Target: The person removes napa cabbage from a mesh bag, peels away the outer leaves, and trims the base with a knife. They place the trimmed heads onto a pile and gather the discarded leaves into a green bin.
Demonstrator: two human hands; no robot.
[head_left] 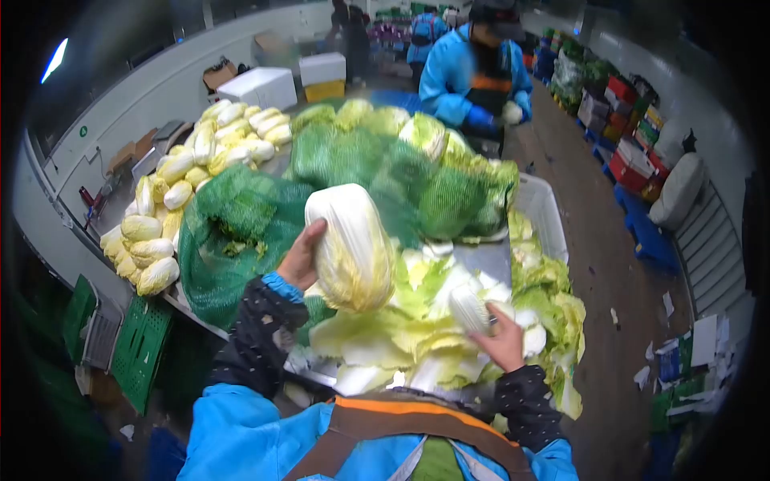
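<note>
My left hand grips a trimmed napa cabbage, held upright over the table with its white base up and yellow leaf tips down. My right hand is closed at a pale, ribbed piece with a dark edge by the fingers; I cannot tell if it is a leaf stalk or a blade. Below both hands lies a heap of loose cabbage leaves. Green mesh sacks with cabbages inside fill the table's middle. An opened mesh sack lies left of my left hand.
Trimmed napa cabbages are piled at the table's far left. A white crate stands at the right, beside more leaves. Across the table a person in blue holds a pale item. Green crates stand on the lower left.
</note>
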